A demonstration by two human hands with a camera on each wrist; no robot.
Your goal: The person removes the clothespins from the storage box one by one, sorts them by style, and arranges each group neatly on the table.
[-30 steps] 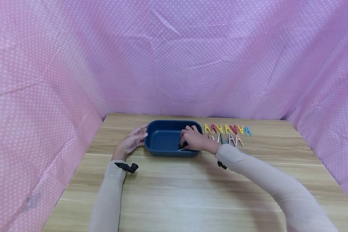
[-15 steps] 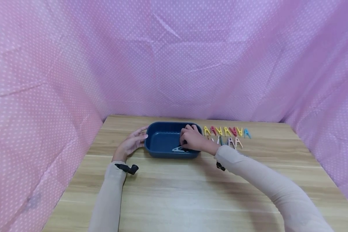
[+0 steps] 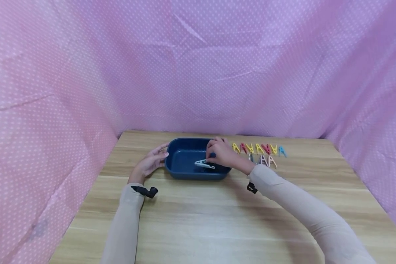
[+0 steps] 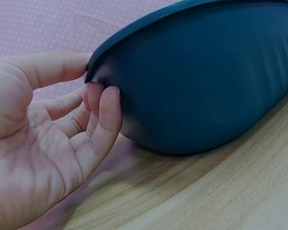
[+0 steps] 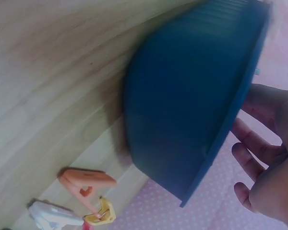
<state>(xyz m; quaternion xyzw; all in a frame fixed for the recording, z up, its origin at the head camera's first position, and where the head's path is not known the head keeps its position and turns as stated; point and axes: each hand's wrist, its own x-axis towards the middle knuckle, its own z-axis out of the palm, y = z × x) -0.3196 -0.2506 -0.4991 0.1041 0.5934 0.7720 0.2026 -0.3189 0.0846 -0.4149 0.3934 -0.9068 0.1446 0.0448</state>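
A dark blue oblong basin (image 3: pixel 199 176) stands toward the far side of the table. At its left end my left hand (image 3: pixel 150 164) grips the rim; in the left wrist view the thumb lies at the lip and the fingertips bear against the wall beneath it. Inside the basin, at the right end, my right hand (image 3: pixel 221 151) pinches a pale clothespin (image 3: pixel 202 164) between thumb and fingers. The right wrist view hides most of this grip behind the basin wall (image 5: pixel 182 96), and the fingertips go out of sight past the rim.
Right of the basin lie two rows of clothespins, among them a yellow one (image 3: pixel 235 147), a blue one (image 3: pixel 282 151) and a pale pink one (image 3: pixel 272 161). Orange (image 5: pixel 86 184) and white (image 5: pixel 53 218) clothespins show close to the basin. A pink dotted curtain (image 3: pixel 198 73) surrounds the table.
My right hand has risen slightly and shifted right inside the basin. The pale clothespin, mostly hidden one second ago, now shows in its fingers, higher up. The left hand has stayed put.
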